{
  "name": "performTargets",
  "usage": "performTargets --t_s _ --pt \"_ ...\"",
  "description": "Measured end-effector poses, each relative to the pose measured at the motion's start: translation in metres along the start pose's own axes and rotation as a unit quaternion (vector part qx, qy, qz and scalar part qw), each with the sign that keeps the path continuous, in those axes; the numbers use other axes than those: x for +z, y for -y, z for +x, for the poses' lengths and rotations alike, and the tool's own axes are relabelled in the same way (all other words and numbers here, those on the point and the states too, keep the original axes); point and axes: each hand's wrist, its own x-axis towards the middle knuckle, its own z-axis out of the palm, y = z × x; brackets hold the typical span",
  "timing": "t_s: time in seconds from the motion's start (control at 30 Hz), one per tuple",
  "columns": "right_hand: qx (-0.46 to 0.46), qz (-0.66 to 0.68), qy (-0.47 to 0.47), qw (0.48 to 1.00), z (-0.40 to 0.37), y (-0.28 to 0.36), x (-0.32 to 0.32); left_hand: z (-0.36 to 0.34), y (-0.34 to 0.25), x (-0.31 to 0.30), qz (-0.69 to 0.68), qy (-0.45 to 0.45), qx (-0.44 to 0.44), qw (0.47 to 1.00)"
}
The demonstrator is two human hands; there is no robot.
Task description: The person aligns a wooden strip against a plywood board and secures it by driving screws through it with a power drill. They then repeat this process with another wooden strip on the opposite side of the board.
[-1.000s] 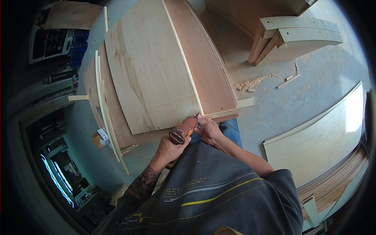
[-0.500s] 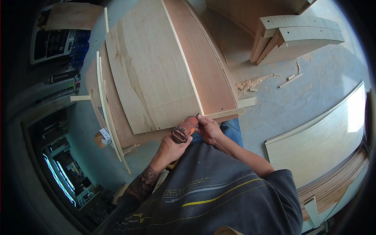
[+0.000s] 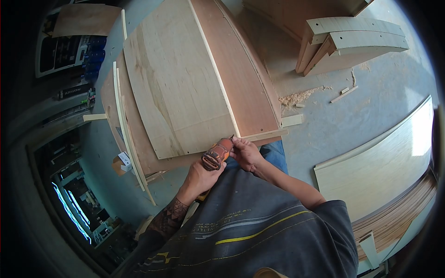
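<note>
My left hand (image 3: pixel 200 178) is wrapped round a red and black power drill (image 3: pixel 217 154), whose front points up and right. Close to the drill's tip, the fingers of my right hand (image 3: pixel 245 152) are pinched together at the lower end of a pale wood strip (image 3: pixel 218 74). What they hold is too small to make out. This strip runs along the edge of a pale plywood sheet (image 3: pixel 181 88). Beyond it lies a reddish wood panel (image 3: pixel 245 88), with a short batten (image 3: pixel 266 135) along its near edge.
Long thin strips (image 3: pixel 123 116) lie at the left of the panels. Curved wooden parts (image 3: pixel 366 41) stand at the upper right near wood shavings (image 3: pixel 299 97) on the floor. A curved plywood sheet (image 3: pixel 371 162) and stacked boards (image 3: pixel 398 208) are at the right.
The plywood sheet and its edge strip appear slightly further left. The drill and my fingers have shifted slightly left too; both hands keep their grips.
</note>
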Motion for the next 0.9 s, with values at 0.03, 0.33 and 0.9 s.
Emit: performTargets --t_s 0.03,0.33,0.9 --pt "0.004 -0.004 0.002 1.0 0.0 0.0 -0.001 0.0 0.001 0.0 0.0 0.001 -0.001 1.0" --pt "0.003 -0.007 0.009 1.0 0.002 -0.001 -0.003 0.001 0.005 -0.001 -0.006 0.015 -0.007 1.0" --pt "-0.201 -0.635 -0.199 0.718 -0.028 0.025 -0.001 0.014 0.008 0.0 0.042 0.042 -0.016 0.998"
